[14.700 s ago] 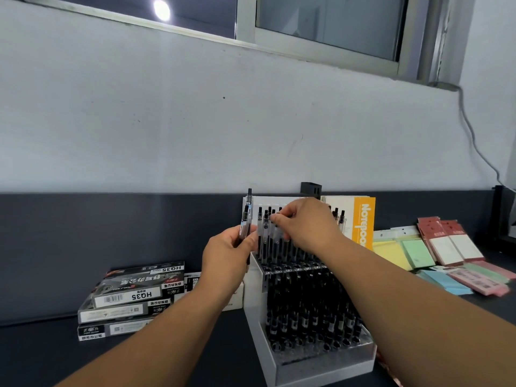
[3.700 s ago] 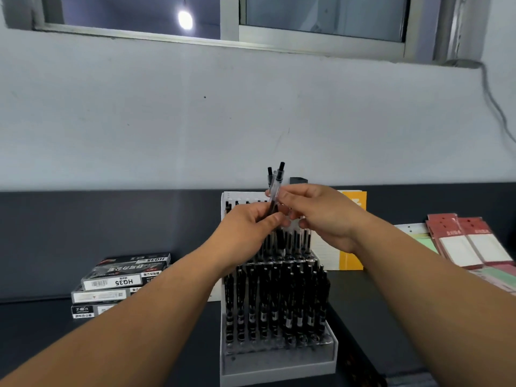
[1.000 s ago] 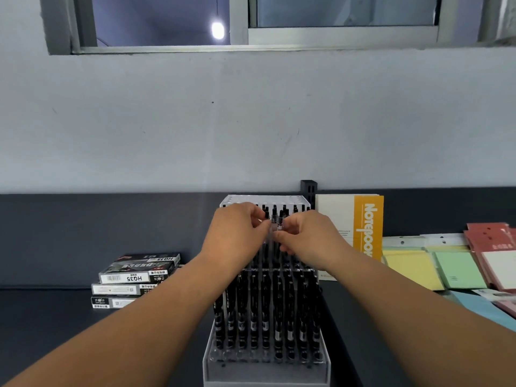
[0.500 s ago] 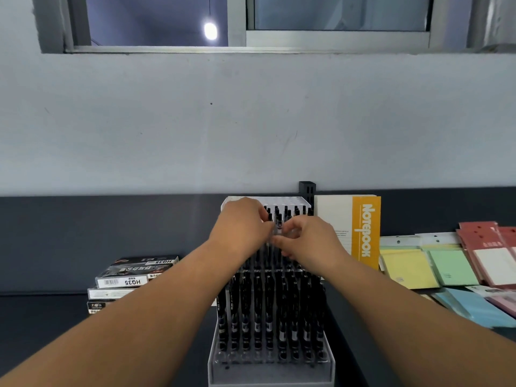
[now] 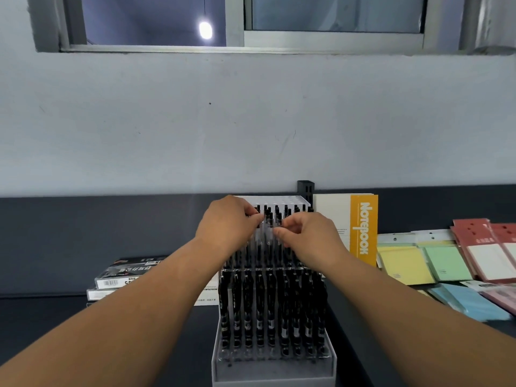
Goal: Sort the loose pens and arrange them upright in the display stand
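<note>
Right now both of my hands are up at the top of the display stand (image 5: 273,372), which sits in the middle of the desk (image 5: 42,331), its base toward the near edge. My left hand (image 5: 229,227) has its fingers curled in, the tips pinching the clear barrels of the back-row pens (image 5: 269,219). My right hand (image 5: 310,238) meets it from the other side, thumb and fingers closed on those same barrels. Whether the two hands share one pen or grip neighbours, I cannot tell; the barrels blur together between my fingertips.

Those pens stand upright in the raised rear tier, black caps up. Below them, the front-row pens (image 5: 259,303) fill the lower tier in tight upright ranks.

Just right of the stand, an orange-spined notebook (image 5: 363,227) stands against the dark panel at the desk's far edge. Left of the stand, partly behind my left forearm, lies a stack of pen boxes (image 5: 122,275). Toward the right edge lie yellow (image 5: 405,263), green (image 5: 446,261) and blue pads (image 5: 469,300), with red packets (image 5: 480,247) beside them.
</note>
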Demonstrator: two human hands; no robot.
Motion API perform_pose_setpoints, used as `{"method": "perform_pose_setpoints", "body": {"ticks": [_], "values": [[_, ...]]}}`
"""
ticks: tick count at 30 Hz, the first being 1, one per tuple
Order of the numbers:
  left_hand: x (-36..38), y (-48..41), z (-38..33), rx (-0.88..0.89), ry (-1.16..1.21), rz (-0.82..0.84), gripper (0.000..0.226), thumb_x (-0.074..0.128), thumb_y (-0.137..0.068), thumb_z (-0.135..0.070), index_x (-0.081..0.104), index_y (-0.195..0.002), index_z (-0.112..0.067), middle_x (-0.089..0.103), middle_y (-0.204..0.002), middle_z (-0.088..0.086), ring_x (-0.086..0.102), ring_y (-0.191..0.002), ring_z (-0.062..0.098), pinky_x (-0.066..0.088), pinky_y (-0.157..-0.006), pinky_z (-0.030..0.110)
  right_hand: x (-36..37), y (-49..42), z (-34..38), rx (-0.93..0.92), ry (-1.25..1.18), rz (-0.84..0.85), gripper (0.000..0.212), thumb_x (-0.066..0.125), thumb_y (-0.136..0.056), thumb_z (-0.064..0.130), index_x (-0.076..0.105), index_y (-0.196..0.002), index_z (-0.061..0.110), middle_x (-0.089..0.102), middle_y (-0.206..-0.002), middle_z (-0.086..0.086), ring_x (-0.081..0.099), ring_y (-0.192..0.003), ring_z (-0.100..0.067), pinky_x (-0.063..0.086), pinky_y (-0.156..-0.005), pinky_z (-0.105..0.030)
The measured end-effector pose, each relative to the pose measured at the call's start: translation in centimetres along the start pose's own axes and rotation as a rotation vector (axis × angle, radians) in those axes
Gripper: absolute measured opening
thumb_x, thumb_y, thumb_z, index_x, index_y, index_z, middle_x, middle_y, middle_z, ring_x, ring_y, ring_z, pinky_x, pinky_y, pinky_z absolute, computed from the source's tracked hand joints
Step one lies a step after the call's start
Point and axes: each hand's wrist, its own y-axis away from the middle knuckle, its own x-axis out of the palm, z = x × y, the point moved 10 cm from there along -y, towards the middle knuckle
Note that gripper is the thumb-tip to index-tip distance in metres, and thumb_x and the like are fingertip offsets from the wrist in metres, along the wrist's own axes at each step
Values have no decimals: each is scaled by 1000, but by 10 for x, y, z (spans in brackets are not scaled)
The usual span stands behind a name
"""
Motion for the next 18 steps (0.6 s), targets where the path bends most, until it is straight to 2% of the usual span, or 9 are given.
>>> {"method": "perform_pose_setpoints", "body": {"ticks": [2, 5, 8, 10, 13, 15, 18], "values": [[0, 0, 2, -10, 9, -7, 17, 60, -90, -39, 69, -87, -25, 68, -62, -4, 65, -56, 10, 58, -71, 32, 0, 1, 1, -6, 6, -11, 29, 66, -87, 43, 68, -105, 21, 69, -89, 9, 63, -83, -4, 40, -65, -10], [2, 1, 3, -14, 20, -14, 17, 61, -90, -38, 69, -86, -24, 66, -64, -5, 66, -61, 14, 58, -72, 35, 0, 3, 0, -7, -5, -16, 29, 65, -88, 43, 67, -108, 21, 69, -90, 9, 62, -83, -3, 37, -63, -6], [2, 2, 3, -17, 22, -1, 15, 59, -92, -36, 69, -87, -26, 63, -61, -8, 65, -58, 12, 57, -72, 32, 1, 7, 4, -26, -5, -7, 30, 63, -91, 40, 67, -112, 21, 70, -93, 7, 63, -86, -5, 40, -68, -10], [1, 4, 3, -20, 35, 12, 14, 57, -93, -34, 67, -86, -28, 63, -58, -8, 64, -52, 11, 55, -68, 26, 1, 8, 7, -39, 3, -5, 30, 62, -91, 39, 68, -113, 20, 71, -95, 6, 63, -89, -6, 43, -75, -15], [0, 7, -2, -7, 19, 15, 15, 54, -95, -32, 65, -86, -29, 62, -55, -7, 60, -45, 8, 49, -61, 20, 1, 8, 7, -51, 5, 10, 32, 62, -91, 39, 67, -115, 19, 71, -101, 5, 62, -89, -5, 43, -78, -16], [0, 9, -3, -17, 32, 9, 14, 54, -95, -31, 67, -91, -28, 63, -58, -6, 58, -43, 5, 47, -60, 19, -1, 11, 4, -39, -22, 23, 35, 64, -89, 41, 66, -116, 19, 69, -104, 7, 57, -87, -2, 40, -74, -11], [-4, 17, 0, -42, 98, -56, 14, 54, -95, -35, 66, -101, -30, 64, -63, -8, 58, -47, 5, 45, -58, 19, -9, 20, 4, -46, -54, 2, 39, 64, -87, 46, 62, -118, 23, 62, -96, 14, 56, -85, 0, 34, -65, -5]]}}
